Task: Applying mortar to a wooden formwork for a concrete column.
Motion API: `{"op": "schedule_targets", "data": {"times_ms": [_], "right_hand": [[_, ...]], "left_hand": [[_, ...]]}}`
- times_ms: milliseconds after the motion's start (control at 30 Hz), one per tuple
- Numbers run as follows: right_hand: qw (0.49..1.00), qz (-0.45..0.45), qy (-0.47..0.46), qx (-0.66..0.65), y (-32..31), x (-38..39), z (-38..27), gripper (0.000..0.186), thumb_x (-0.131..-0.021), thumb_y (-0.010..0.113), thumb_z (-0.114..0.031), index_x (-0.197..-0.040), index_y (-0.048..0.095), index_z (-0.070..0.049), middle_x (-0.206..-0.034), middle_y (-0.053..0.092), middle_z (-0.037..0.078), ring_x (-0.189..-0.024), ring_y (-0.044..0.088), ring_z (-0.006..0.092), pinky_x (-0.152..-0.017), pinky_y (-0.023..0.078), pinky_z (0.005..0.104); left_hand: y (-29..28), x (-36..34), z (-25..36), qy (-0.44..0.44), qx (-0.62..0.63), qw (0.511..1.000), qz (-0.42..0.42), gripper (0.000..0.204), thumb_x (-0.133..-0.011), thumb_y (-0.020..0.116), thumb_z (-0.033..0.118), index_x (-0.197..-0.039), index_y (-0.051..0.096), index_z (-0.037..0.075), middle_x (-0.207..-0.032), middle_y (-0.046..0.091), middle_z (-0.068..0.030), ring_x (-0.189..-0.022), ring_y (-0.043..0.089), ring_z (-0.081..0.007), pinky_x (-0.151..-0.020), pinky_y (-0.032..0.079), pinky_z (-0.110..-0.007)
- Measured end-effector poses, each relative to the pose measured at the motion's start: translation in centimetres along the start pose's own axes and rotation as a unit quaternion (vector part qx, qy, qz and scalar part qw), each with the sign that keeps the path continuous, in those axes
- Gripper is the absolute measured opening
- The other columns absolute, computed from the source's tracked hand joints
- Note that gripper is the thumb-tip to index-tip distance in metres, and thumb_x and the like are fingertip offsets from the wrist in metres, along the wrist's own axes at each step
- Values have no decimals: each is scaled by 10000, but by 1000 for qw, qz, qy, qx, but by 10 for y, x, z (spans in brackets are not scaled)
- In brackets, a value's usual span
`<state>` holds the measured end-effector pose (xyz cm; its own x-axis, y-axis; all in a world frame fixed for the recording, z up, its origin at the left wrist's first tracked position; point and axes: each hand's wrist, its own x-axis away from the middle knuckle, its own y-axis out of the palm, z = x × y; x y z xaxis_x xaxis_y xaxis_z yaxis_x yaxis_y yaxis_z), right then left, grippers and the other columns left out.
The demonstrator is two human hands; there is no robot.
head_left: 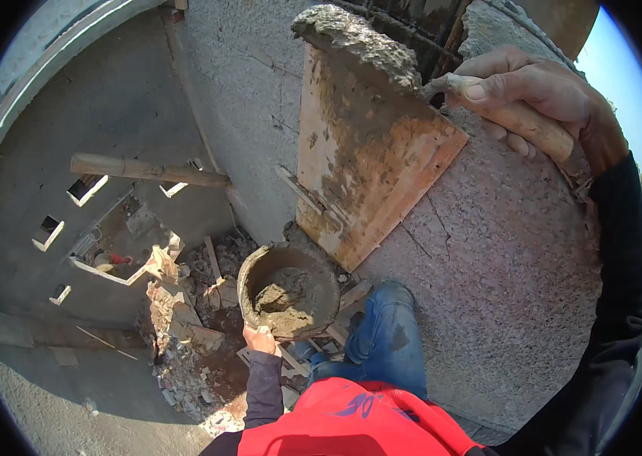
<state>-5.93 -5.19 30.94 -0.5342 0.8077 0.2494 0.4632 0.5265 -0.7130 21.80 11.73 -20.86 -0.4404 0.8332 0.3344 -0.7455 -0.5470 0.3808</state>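
My right hand, at the upper right, is closed around the wooden handle of a trowel. Its metal neck shows by the thumb; the blade cannot be made out against the mortar. Just left of it, a thick ridge of wet mortar lies along the top of a wooden board. The board leans against the rough wall and is smeared with mortar. Low in the middle, my left hand grips the near left rim of a round, mortar-crusted bucket. Wet grey mortar sits inside, heaped toward the near side.
Rough concrete wall runs down the right side. Steel rebar shows behind the mortar ridge. Broken rubble and loose timber lie below, left of my legs. A wooden pole crosses the grey area at the left, near several small openings.
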Motion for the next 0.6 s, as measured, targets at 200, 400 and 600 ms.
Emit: {"op": "schedule_targets", "data": {"times_ms": [200,400,600], "right_hand": [[973,140,67,171,-4,25,-18,586,-829,593,-450,-1117,562,59,-574,582,95,-421,597,127,-364,501,221],[956,142,-69,249,135,-4,57,449,-821,565,-384,-1087,597,-24,-829,628,151,-643,618,272,-584,495,364],[900,64,10,430,324,-70,205,194,-765,602,-147,-944,602,-72,-822,625,123,-780,650,282,-601,528,376]], "left_hand": [[0,8,-7,-84,76,993,12,498,-720,439,-78,-1211,501,-25,-1087,600,-102,-961,594,-192,-845,482,-298],[7,14,0,-91,1,995,38,550,-693,424,-145,-1223,494,-18,-1059,607,-104,-890,629,-202,-793,527,-303],[34,18,17,-30,-193,980,-36,539,-720,485,-94,-1257,471,-50,-1094,597,-101,-937,597,-161,-830,478,-265]]}}
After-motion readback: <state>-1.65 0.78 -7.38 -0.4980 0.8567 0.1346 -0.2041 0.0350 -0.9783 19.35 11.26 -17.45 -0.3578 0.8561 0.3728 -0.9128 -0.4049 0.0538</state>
